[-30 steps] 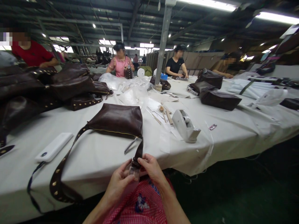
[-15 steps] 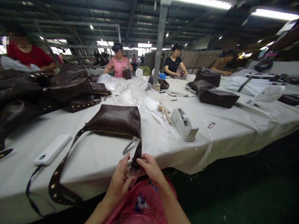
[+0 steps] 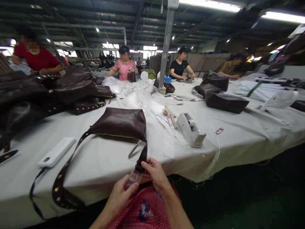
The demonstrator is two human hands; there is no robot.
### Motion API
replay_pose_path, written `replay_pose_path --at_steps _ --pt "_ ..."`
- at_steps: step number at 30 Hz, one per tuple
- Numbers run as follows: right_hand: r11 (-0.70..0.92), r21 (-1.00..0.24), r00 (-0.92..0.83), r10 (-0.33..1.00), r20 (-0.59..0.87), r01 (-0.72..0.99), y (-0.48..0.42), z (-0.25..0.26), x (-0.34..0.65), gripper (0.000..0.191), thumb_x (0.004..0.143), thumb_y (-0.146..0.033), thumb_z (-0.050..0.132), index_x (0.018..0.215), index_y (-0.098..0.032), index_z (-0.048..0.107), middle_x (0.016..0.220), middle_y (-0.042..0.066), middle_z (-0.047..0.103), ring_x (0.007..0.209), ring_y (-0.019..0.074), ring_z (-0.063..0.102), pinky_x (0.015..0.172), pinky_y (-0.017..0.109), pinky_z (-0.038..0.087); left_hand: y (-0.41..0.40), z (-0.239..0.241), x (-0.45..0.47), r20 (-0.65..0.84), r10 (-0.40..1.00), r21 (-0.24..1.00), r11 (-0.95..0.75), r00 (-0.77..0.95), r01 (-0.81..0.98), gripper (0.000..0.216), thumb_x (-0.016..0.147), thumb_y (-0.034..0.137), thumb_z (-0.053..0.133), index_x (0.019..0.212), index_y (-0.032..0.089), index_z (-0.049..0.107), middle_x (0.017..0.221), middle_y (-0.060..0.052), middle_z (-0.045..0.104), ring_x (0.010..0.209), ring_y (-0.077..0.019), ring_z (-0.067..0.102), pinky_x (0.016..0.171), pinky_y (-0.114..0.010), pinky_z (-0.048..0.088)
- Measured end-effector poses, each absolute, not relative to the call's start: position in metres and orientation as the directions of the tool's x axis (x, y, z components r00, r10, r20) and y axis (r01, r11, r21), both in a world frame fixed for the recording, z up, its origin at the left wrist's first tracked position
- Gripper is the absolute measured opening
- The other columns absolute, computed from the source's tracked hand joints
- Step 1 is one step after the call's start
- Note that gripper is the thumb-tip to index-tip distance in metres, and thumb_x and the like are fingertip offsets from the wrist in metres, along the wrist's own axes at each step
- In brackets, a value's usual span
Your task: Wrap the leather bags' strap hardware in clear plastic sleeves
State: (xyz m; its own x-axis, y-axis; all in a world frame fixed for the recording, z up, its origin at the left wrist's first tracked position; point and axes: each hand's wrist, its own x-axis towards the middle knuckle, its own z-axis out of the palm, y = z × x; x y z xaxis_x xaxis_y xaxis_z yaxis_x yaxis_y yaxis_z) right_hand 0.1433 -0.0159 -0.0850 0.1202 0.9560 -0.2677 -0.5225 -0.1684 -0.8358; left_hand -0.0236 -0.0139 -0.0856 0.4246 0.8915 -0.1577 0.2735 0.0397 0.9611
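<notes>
Now, at lower centre of the frame, we record both hands at the table edge, above a red checked cloth [image 3: 143, 211]. The left hand [image 3: 120, 194] is closed in a pinch, with thumb and fingers gripping a clear wrap [image 3: 133, 176] that covers the free end of a strap. The right hand [image 3: 154, 173] is also closed, its thumb and forefinger clamped on the strap [image 3: 143, 156] just above the wrap. The two hands sit just beside each other with the wrap between them.

We trace the strap up from the hands to the right corner of a brown bag [image 3: 119, 122]. The bag lies flat on the white table [image 3: 100, 162] at centre frame, zip edge toward the camera. A studded strap [image 3: 59, 184] runs from the bag's left corner down to the lower left and hangs over the table edge.

Surroundings:
- A white power bank [image 3: 56, 152] lies left of the studded strap.
- A grey tape dispenser [image 3: 190, 130] stands right of the bag, near it but not touching.
- A pile of brown bags [image 3: 47, 92] fills the upper left.
- Another dark bag [image 3: 225, 101] lies at the right, well apart.
- Loose paper and plastic sheets [image 3: 138, 97] lie behind the brown bag.

Other people [image 3: 181, 65] sit along the far side of the table in the upper part of the frame. We cannot tell what their hands hold.
</notes>
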Motion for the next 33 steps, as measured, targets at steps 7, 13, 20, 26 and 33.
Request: replay_pose_path --at_steps 7,13,20,26,33 --pt "-0.179 -0.852 0.125 0.954 -0.273 -0.492 -0.013 -0.090 0.142 0.040 0.062 -0.046 0.081 0.076 -0.016 0.057 0.071 0.001 0.069 0.063 0.0134 0.062 0.057 0.025 0.053 -0.022 -0.099 -0.014 -0.187 0.888 0.982 0.164 0.419 0.091 0.033 0.082 0.046 0.058 0.072 0.015 0.059 0.059 0.001 0.056 0.053 -0.0122 0.046 0.051 -0.022 0.035" --pt "-0.196 -0.836 0.102 0.953 -0.286 -0.512 -0.015 -0.084 0.142 0.043 0.061 -0.047 0.081 0.074 -0.016 0.056 0.071 0.001 0.067 0.062 0.0132 0.061 0.056 0.026 0.053 -0.017 -0.091 -0.013 -0.170 0.833 0.979 0.206 0.526 -0.010 0.032 0.082 0.041 0.061 0.099 0.013 0.066 0.074 -0.003 0.066 0.061 -0.0136 0.052 0.058 -0.023 0.041" --pt "-0.201 -0.819 0.097 0.950 -0.296 -0.537 -0.015 -0.087 0.144 0.043 0.060 -0.046 0.082 0.072 -0.016 0.054 0.067 -0.002 0.063 0.057 0.0108 0.058 0.054 0.025 0.052 -0.017 -0.101 -0.006 -0.127 0.827 0.926 0.296 0.548 -0.233 0.029 0.082 0.034 0.065 0.104 0.014 0.066 0.087 -0.006 0.070 0.076 -0.0168 0.061 0.070 -0.026 0.048" --pt "-0.166 -0.823 0.099 0.961 -0.260 -0.544 -0.014 -0.088 0.143 0.041 0.061 -0.044 0.082 0.070 -0.015 0.054 0.068 -0.001 0.062 0.064 0.0130 0.060 0.062 0.029 0.055 -0.014 -0.106 -0.010 -0.091 0.860 0.974 0.182 0.502 -0.135 0.030 0.085 0.036 0.061 0.106 0.015 0.065 0.098 -0.008 0.068 0.088 -0.0228 0.062 0.076 -0.033 0.053" --pt "-0.160 -0.822 0.099 0.962 -0.253 -0.547 -0.014 -0.091 0.142 0.041 0.063 -0.045 0.081 0.068 -0.017 0.051 0.064 -0.003 0.058 0.058 0.0118 0.057 0.057 0.028 0.054 -0.009 -0.093 -0.016 -0.037 0.842 0.997 -0.009 0.538 0.083 0.033 0.085 0.043 0.056 0.100 0.014 0.064 0.086 -0.007 0.068 0.070 -0.0202 0.066 0.069 -0.029 0.050"
